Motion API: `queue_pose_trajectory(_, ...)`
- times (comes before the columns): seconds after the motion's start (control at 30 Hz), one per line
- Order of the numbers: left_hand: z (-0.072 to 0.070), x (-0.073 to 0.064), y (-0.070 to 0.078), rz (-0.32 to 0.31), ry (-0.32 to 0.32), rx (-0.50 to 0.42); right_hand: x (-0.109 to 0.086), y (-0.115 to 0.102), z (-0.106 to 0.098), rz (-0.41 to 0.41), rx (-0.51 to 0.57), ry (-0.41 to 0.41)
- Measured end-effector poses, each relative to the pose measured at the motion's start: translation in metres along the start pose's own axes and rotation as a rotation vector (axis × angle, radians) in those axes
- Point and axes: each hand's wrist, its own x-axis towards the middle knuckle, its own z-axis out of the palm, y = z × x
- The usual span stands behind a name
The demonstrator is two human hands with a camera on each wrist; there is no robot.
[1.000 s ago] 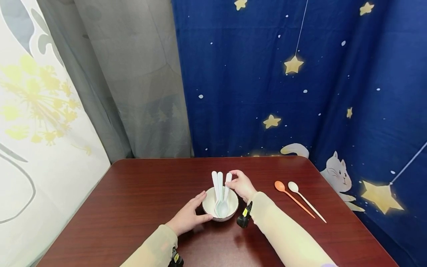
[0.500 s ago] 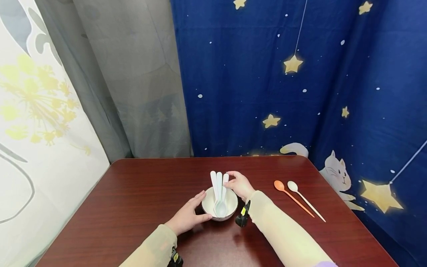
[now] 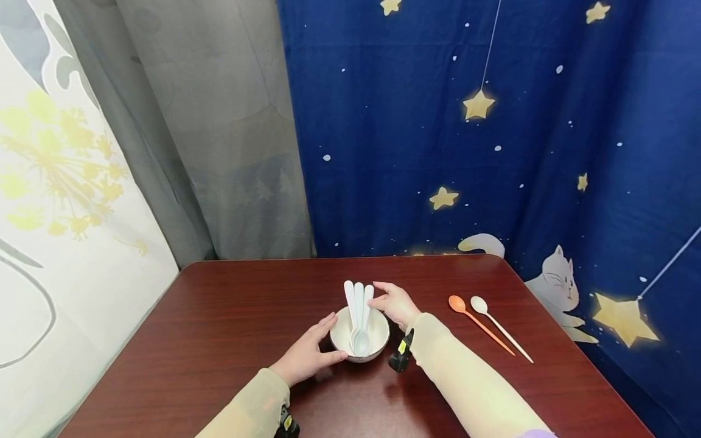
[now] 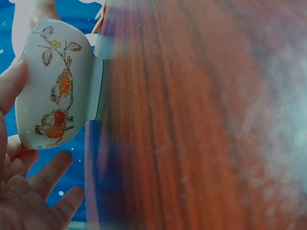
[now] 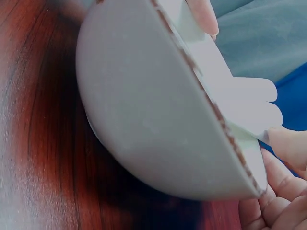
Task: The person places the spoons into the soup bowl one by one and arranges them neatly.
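In the head view a white bowl (image 3: 341,331) stands on the dark red table, with several white and pale mint spoons leaning inside, handles upward. My left hand (image 3: 306,359) steadies the bowl from the left, its thumb at the near rim and its other fingers fairly straight. The left wrist view shows printed twigs and orange fruit on the bowl (image 4: 57,86). At the bowl's far right side, my right hand (image 3: 400,307) pinches the rightmost spoon (image 3: 368,297) by its handle. In the right wrist view its thumb (image 5: 285,143) meets the handle's edge; the bowl hides the spoon's lower part.
An orange spoon (image 3: 457,304) and a cream long-handled spoon (image 3: 479,305) lie side by side on the right of the table (image 3: 241,316). Grey and blue star-patterned curtains (image 3: 383,152) hang behind the table's far edge.
My right hand has brought the rightmost spoon's handle leftward against the other handles, then shifted very slightly to the right. The left hand and the bowl stay in place.
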Motion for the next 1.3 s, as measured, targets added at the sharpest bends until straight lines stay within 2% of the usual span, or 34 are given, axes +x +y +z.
queue_pose_trajectory(0.17, -0.001, 0.0, 0.0, 0.0, -0.005, -0.002, -0.005, 0.002, -0.006, 0.025, 0.063, 0.016)
queue_pose_trajectory(0.6, 0.0, -0.001, -0.002, 0.011, 0.003, -0.001, -0.022, 0.012, -0.035, 0.075, 0.073, 0.06)
queue_pose_trajectory(0.73, 0.001, -0.001, -0.003, 0.01, 0.001, 0.005, -0.025, 0.02, -0.043, 0.087, 0.047, 0.074)
queue_pose_trajectory(1.3, -0.002, -0.003, 0.002, 0.001, -0.007, -0.009, -0.063, 0.031, -0.085, 0.067, -0.133, 0.144)
